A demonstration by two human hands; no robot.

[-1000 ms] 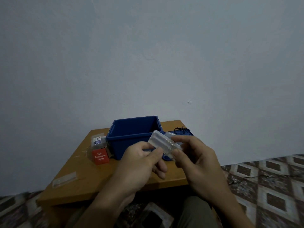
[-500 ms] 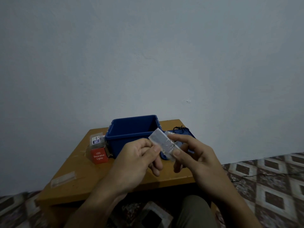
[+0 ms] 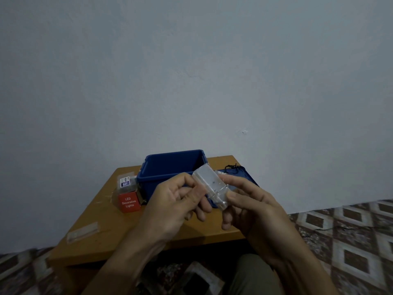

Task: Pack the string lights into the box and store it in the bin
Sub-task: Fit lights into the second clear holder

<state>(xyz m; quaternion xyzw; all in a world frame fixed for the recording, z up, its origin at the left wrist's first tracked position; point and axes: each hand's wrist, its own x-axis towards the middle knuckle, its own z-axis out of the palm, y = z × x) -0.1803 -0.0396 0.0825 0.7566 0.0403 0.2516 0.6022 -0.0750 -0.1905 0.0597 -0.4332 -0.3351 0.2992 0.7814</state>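
- Left hand [image 3: 176, 206]: the thumb and forefinger are curled in and pinch the left long side of a clear plastic case [image 3: 209, 185]; the remaining fingers are folded beneath it.
- Right hand [image 3: 253, 209]: the thumb [image 3: 232, 195] presses on the case's near end and the fingers wrap behind its right side, so both hands grip the case at once.
- Clear plastic case: held in the air above the near half of the table [image 3: 119, 228], tilted, with its far end toward the blue bin [image 3: 168, 169]. Its contents cannot be made out.
- Blue bin: stands open-topped at the middle of the table's far edge, directly behind the hands. What it contains is not visible.
- Blue flat panel [image 3: 245, 172]: lies just beside the bin, toward the far right corner, partly hidden by the right hand.
- Dark wire [image 3: 232, 166]: a small tangle lying on the panel's far end.
- Red box [image 3: 129, 202]: printed "LED Decorative Lights", it stands just beside the bin's left wall, toward the left edge.
- Labelled clear pack [image 3: 125, 181]: sits directly behind the red box, touching it.
- Clear strip [image 3: 83, 231]: lies flat near the near left corner, well apart from the other items.
- Surroundings: a pale wall [image 3: 191, 81] rises behind the table, and a floor [image 3: 350, 231] patterned in diamonds extends to the right.
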